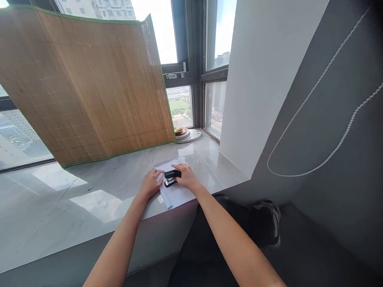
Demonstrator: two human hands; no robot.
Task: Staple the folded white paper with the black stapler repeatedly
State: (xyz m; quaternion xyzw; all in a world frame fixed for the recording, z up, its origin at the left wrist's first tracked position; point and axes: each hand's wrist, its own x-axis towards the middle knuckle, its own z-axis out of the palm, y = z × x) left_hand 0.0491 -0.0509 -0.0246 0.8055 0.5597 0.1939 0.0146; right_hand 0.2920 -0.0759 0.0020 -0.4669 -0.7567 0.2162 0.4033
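Observation:
A black stapler (171, 175) lies over white paper (176, 195) on the window sill, its jaws apart toward the left. My right hand (187, 176) is closed around the stapler's right end. To its left, my left hand (152, 182) rests at the paper's left edge, fingers bent, with the fingertips close to the stapler's front. Whether those fingertips pinch the sheet or only press on it cannot be made out. The paper's near corner curls at the sill's front edge.
A bamboo mat (98, 87) with green edging leans against the window at the left. Stacked plates (188, 135) stand in the corner. The pale sill (119, 181) has a front edge near my forearms. A beaded cord (287, 131) hangs at the right.

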